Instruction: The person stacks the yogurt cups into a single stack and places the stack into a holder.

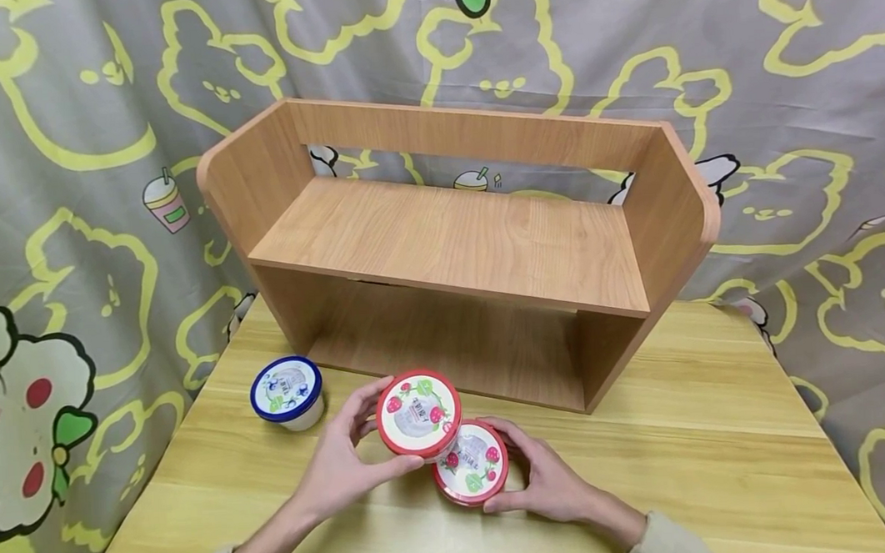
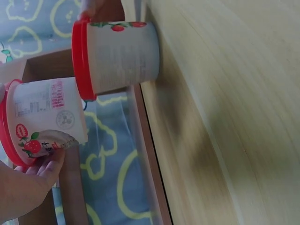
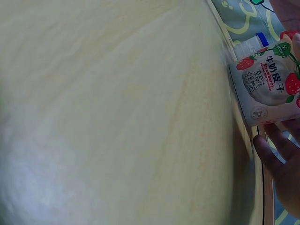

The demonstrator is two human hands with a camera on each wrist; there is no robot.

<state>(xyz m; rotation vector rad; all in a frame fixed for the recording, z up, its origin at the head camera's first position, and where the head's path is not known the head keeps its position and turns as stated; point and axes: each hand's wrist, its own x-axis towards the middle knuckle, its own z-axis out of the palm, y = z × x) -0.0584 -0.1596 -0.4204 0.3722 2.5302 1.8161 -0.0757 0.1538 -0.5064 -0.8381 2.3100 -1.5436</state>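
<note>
My left hand (image 1: 345, 469) grips a strawberry tub (image 1: 417, 413) with a red lid, thumb and fingers on opposite sides of its rim. My right hand (image 1: 549, 481) grips a second strawberry tub (image 1: 473, 469), also red-lidded, with thumb and fingers around its side. Seen from the head, the left tub overlaps the right one's lid. The left wrist view has the left-hand tub (image 2: 49, 117) higher off the table than the right-hand tub (image 2: 119, 58), whose base is close over the wood. Both tubs are upright. A blueberry tub (image 1: 288, 391) with a blue lid stands on the table to the left.
A two-tier wooden shelf (image 1: 448, 234) stands at the back of the wooden table (image 1: 722, 445), just beyond the tubs. Its tall side panels rise at left and right. A patterned curtain (image 1: 803, 141) hangs behind and beside the table.
</note>
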